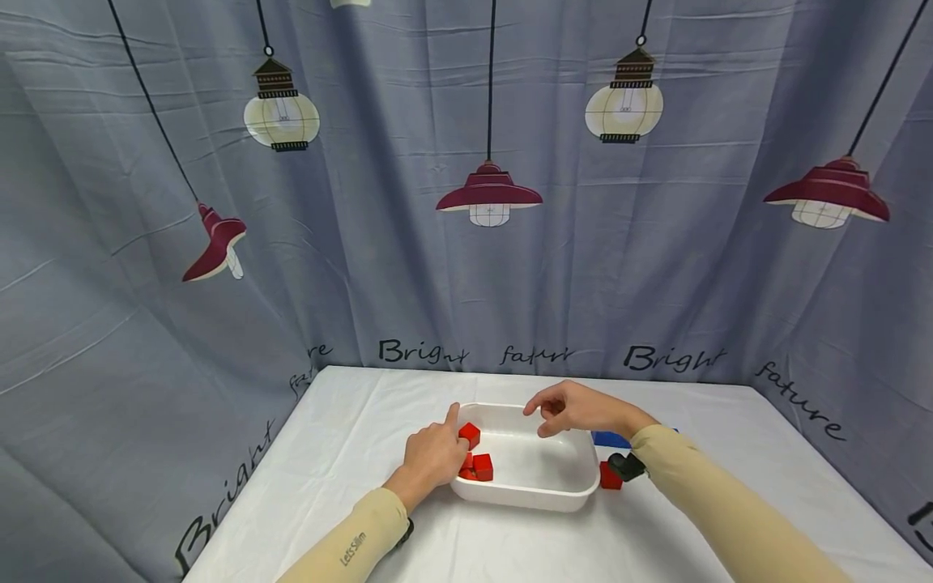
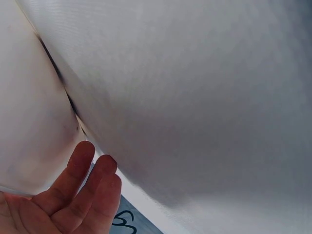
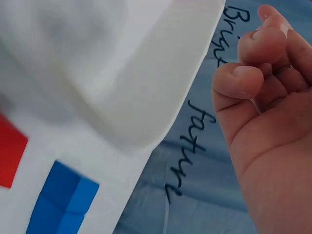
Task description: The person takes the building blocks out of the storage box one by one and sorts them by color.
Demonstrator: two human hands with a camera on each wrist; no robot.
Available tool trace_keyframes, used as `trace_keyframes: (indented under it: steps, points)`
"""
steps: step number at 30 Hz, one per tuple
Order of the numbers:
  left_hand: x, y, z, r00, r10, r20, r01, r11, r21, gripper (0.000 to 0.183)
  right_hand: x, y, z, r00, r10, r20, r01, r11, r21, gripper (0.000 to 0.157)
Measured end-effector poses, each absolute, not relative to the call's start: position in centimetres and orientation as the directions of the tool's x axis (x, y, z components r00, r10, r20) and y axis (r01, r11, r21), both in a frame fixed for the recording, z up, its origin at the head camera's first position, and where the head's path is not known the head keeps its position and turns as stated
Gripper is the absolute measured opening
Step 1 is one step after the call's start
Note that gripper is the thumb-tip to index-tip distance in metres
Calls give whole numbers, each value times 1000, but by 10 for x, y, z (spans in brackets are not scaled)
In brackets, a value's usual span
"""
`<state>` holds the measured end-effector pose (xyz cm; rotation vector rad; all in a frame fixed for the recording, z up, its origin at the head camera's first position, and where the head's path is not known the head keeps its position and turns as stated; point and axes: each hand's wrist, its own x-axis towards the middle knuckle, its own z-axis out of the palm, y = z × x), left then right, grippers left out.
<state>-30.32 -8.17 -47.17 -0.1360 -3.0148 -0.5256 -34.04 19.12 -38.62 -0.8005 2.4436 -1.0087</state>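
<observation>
A white plastic box [image 1: 539,465] stands on the table, with several red cubes [image 1: 483,467] gathered at its left end. My left hand [image 1: 435,452] holds the box by its left wall, index finger stretched along the rim and thumb over the inner side. In the left wrist view, the other fingers [image 2: 100,190] lie along the outside of the box. My right hand [image 1: 576,407] hovers over the back right part of the box. Its fingers are loosely bent, with nothing between them.
Right of the box, a red cube [image 1: 611,475] lies on the white tablecloth [image 1: 350,453], partly behind the black wrist camera [image 1: 625,465]. Blue blocks [image 3: 68,192] sit farther back, partly hidden by the right forearm in the head view. A printed curtain [image 1: 408,267] hangs behind the table.
</observation>
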Motion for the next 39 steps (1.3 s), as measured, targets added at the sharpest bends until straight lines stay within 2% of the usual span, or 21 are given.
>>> trace_keyframes:
  steps: [11, 16, 23, 39]
  points:
    - [-301, -83, -470, -990, 82, 110, 115, 937, 331, 64, -357, 159, -393, -706, -696, -130, -416, 557, -718, 32]
    - [-303, -83, -471, -992, 78, 94, 105, 938, 330, 64, -360, 146, -399, -693, -706, -142, -391, 535, -749, 32]
    - [-302, -82, -472, -994, 72, 78, 93, 940, 328, 65, -366, 137, -417, -689, -707, -159, -354, 520, -778, 40]
    - [-304, -83, -471, -993, 75, 89, 101, 937, 336, 67, -366, 122, -453, -672, -707, -221, -281, 519, -808, 37]
